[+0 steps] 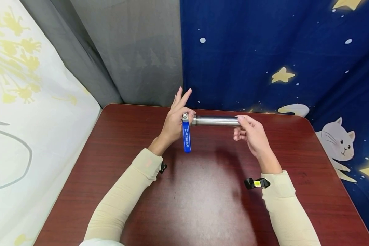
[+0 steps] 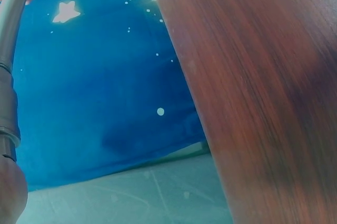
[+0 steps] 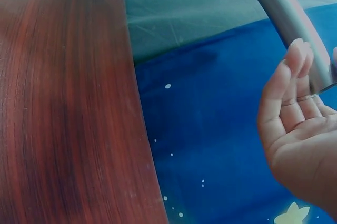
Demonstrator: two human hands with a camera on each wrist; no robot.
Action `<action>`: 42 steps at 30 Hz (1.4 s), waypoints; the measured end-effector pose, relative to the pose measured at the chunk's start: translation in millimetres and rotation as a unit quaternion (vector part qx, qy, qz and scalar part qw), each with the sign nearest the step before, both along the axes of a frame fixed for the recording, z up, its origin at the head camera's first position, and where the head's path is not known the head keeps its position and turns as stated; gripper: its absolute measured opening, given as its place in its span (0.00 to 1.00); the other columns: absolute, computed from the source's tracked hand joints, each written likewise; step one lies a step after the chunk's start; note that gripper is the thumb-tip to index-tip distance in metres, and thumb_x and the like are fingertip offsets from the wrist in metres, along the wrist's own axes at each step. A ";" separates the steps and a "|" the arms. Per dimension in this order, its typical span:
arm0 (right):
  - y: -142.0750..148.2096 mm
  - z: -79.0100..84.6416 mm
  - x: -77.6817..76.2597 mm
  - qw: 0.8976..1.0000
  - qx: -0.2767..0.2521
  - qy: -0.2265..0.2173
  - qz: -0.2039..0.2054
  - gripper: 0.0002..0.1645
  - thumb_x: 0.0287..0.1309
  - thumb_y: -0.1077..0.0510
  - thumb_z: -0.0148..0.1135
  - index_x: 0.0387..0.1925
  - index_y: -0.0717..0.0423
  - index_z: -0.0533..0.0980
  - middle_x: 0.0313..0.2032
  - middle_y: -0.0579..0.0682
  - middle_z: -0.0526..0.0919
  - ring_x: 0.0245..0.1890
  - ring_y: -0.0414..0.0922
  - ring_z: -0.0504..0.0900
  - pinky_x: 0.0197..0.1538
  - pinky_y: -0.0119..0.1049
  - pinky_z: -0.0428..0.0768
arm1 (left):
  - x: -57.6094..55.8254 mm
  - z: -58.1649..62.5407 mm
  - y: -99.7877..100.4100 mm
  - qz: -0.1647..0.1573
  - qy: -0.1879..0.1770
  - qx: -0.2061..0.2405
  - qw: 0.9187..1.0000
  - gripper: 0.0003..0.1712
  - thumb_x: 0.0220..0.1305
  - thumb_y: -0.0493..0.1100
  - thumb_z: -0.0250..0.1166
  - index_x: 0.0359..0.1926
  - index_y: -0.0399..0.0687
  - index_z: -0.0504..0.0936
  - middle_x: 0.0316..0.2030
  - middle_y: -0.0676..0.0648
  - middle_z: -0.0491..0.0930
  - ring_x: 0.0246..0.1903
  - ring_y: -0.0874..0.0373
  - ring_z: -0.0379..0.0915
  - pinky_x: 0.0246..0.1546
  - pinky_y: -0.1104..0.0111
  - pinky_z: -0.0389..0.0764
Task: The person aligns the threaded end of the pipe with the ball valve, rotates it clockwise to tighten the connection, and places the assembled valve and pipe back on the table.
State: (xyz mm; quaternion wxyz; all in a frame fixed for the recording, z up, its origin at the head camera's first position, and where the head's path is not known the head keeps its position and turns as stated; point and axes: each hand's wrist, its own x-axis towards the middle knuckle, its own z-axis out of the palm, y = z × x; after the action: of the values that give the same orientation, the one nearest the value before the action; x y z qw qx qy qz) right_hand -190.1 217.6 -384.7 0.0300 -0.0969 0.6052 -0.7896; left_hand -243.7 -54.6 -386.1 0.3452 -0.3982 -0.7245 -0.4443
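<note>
A ball valve with a blue lever handle (image 1: 187, 136) is held up above the table by my left hand (image 1: 173, 124). Thumb and forefinger pinch the valve body, while the other fingers stretch upward. From the valve a grey metal pipe (image 1: 216, 121) runs level to the right, joined to it end to end. My right hand (image 1: 254, 133) grips the pipe's far end between thumb and fingers. In the right wrist view the pipe (image 3: 292, 16) slants down to the curled fingers of that hand (image 3: 300, 134). The left wrist view shows the pipe (image 2: 13, 24) along its left edge.
Below the hands lies a reddish-brown wooden table (image 1: 200, 191) with rounded far corners. Behind it hang a grey curtain (image 1: 135, 51) and a blue curtain (image 1: 249, 51) with stars. A white patterned cloth (image 1: 33, 112) hangs along the left side.
</note>
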 end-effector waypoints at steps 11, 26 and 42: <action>1.7 -2.4 1.9 0.997 -0.058 0.024 0.043 0.17 0.62 0.63 0.51 0.51 0.66 0.67 0.23 0.60 0.75 0.21 0.49 0.77 0.26 0.39 0.79 | 1.1 0.5 1.1 0.007 -0.002 -0.004 1.000 0.08 0.57 0.37 0.56 0.28 0.40 0.80 0.63 0.39 0.59 0.66 0.41 0.39 0.61 0.50 0.41; 0.2 -4.8 0.1 1.000 -0.022 0.021 0.001 0.13 0.63 0.55 0.51 0.38 0.64 0.70 0.16 0.57 0.73 0.16 0.47 0.76 0.23 0.36 0.78 | 0.5 0.3 2.8 0.007 0.023 0.001 1.000 0.06 0.55 0.34 0.57 0.27 0.39 0.80 0.63 0.35 0.58 0.65 0.38 0.39 0.61 0.48 0.42; 1.4 -2.9 2.9 0.998 -0.040 0.031 0.022 0.22 0.60 0.61 0.54 0.55 0.66 0.66 0.25 0.59 0.76 0.24 0.48 0.78 0.31 0.40 0.79 | 1.9 -1.4 -0.2 0.008 0.011 0.007 1.000 0.06 0.56 0.34 0.57 0.28 0.40 0.80 0.63 0.35 0.58 0.65 0.39 0.39 0.60 0.46 0.44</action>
State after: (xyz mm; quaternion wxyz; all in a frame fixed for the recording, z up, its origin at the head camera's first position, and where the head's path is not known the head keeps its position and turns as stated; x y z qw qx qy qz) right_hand -187.2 219.0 -387.6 0.0245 -0.1356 0.5712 -0.8092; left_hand -241.8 -54.8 -387.4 0.3592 -0.3947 -0.7210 -0.4420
